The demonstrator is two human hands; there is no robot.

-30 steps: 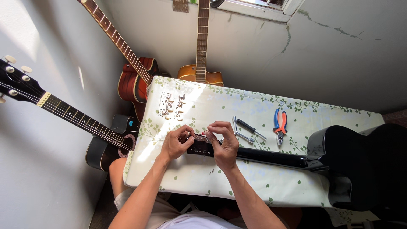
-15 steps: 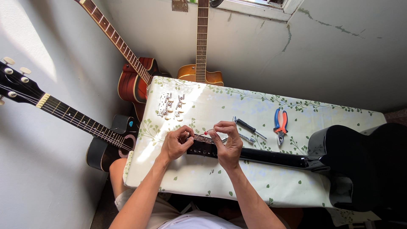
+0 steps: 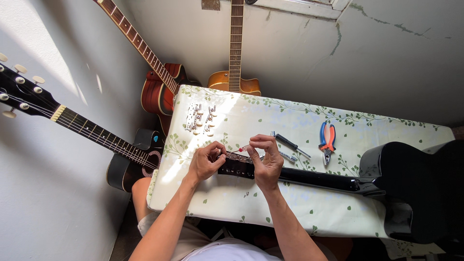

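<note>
1. Black guitar (image 3: 121, 150) leans at the left wall; red-brown guitar (image 3: 162, 89) and amber guitar (image 3: 235, 82) stand behind the table (image 3: 290, 208).
2. Loose tuner sets (image 3: 200, 118) lie on the cloth, top left.
3. Left hand (image 3: 205, 162) grips the black headstock (image 3: 237, 166) at table centre, fingers curled on it.
4. Right hand (image 3: 265, 162) pinches a small red-tipped part above the headstock.
5. Screwdrivers (image 3: 290, 145), then orange-blue pliers (image 3: 327, 140), lie to the right.

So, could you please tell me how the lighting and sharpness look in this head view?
Head view: hard sunlight bleaches the tablecloth near the tuning pegs; the left wall lies partly in shade; both hands are sharp; wide-angle lens bends the edges.
</note>
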